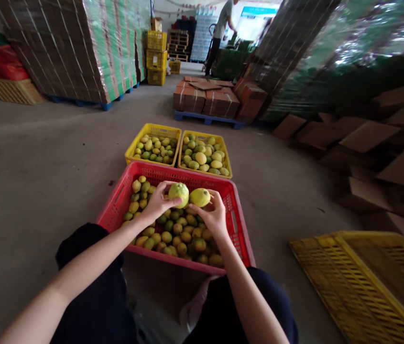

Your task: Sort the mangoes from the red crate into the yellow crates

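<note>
A red plastic crate [117, 203] sits on the floor between my knees, holding several yellow-green lemons. My left hand [158, 203] is closed around a greenish lemon [179, 192] held above the crate. Beside it, my right hand [214, 215] grips a yellower lemon [200, 197]. The two fruits almost touch. Beyond the red crate stand two yellow crates side by side, the left yellow crate [135, 148] and the right yellow crate [227, 160], both holding lemons.
An empty yellow crate [363, 282] lies tilted at the lower right. Flat cardboard boxes [366, 136] are scattered on the right. Wrapped pallet stacks [80, 48] rise at the left and right. Bundled cartons on a blue pallet [205, 100] sit ahead. A person [221, 33] stands far back.
</note>
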Tool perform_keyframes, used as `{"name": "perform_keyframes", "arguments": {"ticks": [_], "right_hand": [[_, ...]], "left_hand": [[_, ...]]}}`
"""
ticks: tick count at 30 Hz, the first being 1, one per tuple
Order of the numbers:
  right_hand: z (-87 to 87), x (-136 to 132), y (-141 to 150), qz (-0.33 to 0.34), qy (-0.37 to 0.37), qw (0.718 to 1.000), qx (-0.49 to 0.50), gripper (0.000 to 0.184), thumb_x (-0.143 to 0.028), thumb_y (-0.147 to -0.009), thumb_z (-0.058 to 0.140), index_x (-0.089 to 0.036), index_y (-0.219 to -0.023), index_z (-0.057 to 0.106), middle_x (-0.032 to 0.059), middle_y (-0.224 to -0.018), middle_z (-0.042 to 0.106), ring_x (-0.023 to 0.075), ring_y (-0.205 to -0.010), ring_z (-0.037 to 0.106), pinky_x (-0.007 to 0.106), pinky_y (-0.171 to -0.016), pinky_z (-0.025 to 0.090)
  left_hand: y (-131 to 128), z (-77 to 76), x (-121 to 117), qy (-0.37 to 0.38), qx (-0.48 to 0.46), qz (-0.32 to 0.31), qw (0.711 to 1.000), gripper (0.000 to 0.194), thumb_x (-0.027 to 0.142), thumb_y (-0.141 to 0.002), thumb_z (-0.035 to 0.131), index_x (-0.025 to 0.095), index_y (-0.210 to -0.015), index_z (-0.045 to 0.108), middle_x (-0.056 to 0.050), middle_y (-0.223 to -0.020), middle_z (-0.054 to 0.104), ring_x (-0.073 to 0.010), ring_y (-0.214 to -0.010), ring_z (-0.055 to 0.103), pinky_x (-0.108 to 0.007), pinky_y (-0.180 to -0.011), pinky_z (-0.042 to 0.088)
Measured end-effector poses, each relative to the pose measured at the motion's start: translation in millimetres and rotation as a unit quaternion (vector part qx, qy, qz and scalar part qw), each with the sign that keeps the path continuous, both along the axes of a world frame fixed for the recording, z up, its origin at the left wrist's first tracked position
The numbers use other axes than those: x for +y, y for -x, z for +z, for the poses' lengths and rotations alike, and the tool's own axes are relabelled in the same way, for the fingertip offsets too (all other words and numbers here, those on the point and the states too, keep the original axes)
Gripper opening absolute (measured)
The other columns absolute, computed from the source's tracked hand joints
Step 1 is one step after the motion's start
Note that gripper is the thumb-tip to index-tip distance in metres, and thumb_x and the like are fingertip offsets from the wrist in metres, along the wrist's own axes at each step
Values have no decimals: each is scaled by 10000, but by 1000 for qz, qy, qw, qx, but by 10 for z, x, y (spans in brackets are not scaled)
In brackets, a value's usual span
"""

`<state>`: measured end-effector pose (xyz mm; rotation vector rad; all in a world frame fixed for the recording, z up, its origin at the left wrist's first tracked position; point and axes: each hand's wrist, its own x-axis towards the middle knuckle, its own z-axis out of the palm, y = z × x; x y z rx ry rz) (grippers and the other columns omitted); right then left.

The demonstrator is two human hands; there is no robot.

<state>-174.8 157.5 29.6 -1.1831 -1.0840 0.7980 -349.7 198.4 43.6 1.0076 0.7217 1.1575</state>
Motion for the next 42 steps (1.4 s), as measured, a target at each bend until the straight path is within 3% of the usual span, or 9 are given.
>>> {"name": "perform_keyframes", "arguments": {"ticks": [5, 10, 14, 20, 26, 29, 34, 38, 42], "right_hand": [[-3, 55, -29, 85, 61, 985, 136, 414, -288, -556, 854, -235, -911, 647, -23, -863, 697, 159, -759, 628, 280, -725, 517], [60, 21, -8, 148, 83, 961, 217, 433, -257, -593, 825, -239, -988, 648, -2, -903, 714, 181, -798, 648, 297, -741, 524], [35, 23, 84, 193, 100, 935, 280, 349, -307, -661, 773, -205, -980, 675, 19, -879, 706, 165, -766, 633, 274, -702, 519], [-95, 66, 222, 159, 148, 910, 353, 266, -456, -741, 708, -202, -780, 637, 5, -679, 650, 160, -656, 625, 272, -577, 524], [-120, 131, 148, 106, 165, 890, 412, 290, -474, -757, 693, -197, -832, 654, 0, -711, 684, 137, -596, 625, 243, -528, 512], [-124, 148, 129, 95, 182, 881, 426, 347, -536, -800, 613, -194, -825, 671, 19, -688, 696, 152, -585, 632, 254, -504, 505], [-91, 105, 146, 152, 187, 883, 403, 375, -543, -760, 622, -179, -683, 672, 46, -629, 681, 181, -590, 640, 248, -427, 445], [-48, 31, 165, 202, 168, 905, 335, 452, -582, -702, 625, -162, -536, 653, 65, -513, 632, 181, -489, 595, 239, -343, 342], [-37, -45, 169, 218, 118, 933, 261, 419, -540, -695, 622, -159, -533, 683, 48, -442, 596, 151, -390, 525, 255, -366, 360]], "left_hand": [[-8, -57, 80, 177, -126, -67, 974, 296, 302, -692, 761, 144, -921, 660, -68, -931, 688, -233, -949, 642, -292, -763, 530], [-3, -4, 98, 249, -209, -55, 944, 248, 332, -842, 605, 131, -981, 647, -86, -940, 700, -219, -908, 668, -318, -790, 550], [7, 21, 112, 292, -225, -12, 930, 259, 380, -893, 538, 144, -919, 644, -49, -816, 697, -157, -720, 672, -270, -680, 565], [7, -29, 126, 320, -231, -44, 918, 436, 474, -918, 426, 107, -854, 652, -103, -726, 686, -159, -596, 638, -259, -540, 537], [-41, -66, 108, 334, -248, -77, 906, 360, 324, -958, 384, 118, -1138, 618, -80, -816, 713, -179, -698, 683, -299, -645, 558], [-57, -109, 102, 341, -227, -112, 905, 405, 355, -962, 365, 93, -1137, 621, -105, -792, 714, -194, -665, 685, -306, -602, 551], [-39, -188, 109, 305, -178, -123, 927, 463, 383, -932, 374, 44, -966, 687, -124, -672, 695, -200, -586, 666, -301, -567, 529], [-12, -197, 102, 186, -107, -136, 967, 464, 420, -884, 450, 70, -755, 727, -114, -631, 689, -183, -563, 650, -259, -556, 495], [10, -139, 45, 64, -32, -146, 987, 454, 421, -834, 508, 83, -631, 734, -111, -601, 684, -165, -526, 623, -238, -542, 458]]}}
